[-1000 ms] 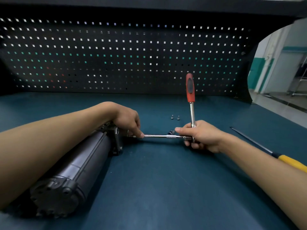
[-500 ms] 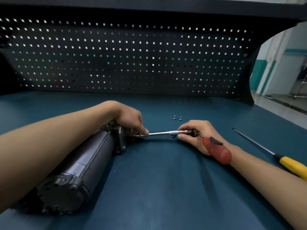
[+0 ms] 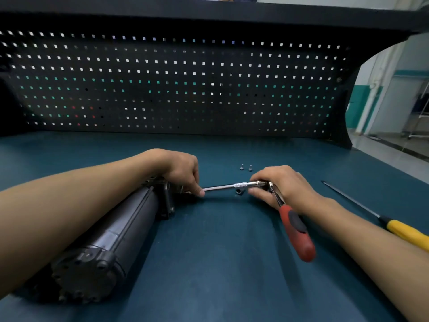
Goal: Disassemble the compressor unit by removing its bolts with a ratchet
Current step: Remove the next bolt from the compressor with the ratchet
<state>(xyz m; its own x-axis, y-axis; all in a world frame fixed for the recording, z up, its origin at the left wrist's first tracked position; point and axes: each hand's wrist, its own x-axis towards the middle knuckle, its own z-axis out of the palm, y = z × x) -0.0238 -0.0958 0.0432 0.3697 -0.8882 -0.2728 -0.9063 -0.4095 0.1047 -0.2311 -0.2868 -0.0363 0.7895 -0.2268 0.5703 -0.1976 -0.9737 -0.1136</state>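
Observation:
The black cylindrical compressor unit (image 3: 111, 238) lies on its side on the blue bench, its far end cap under my left hand (image 3: 183, 170). That hand pinches the silver extension bar (image 3: 222, 187) where it meets the cap. My right hand (image 3: 285, 185) grips the head of the ratchet (image 3: 294, 226) at the bar's other end. The ratchet's red handle points toward me and to the right. Two loose bolts (image 3: 246, 167) stand on the bench just behind the bar.
A small dark socket or nut (image 3: 239, 192) lies under the bar. A yellow-handled screwdriver (image 3: 392, 226) lies at the right. A black pegboard (image 3: 176, 84) closes the back of the blue bench (image 3: 209, 263). The bench's right edge opens onto a floor.
The ratchet handle swung from pointing up and away to pointing down toward me at the right. My right hand turned with it. My left hand stayed on the bar.

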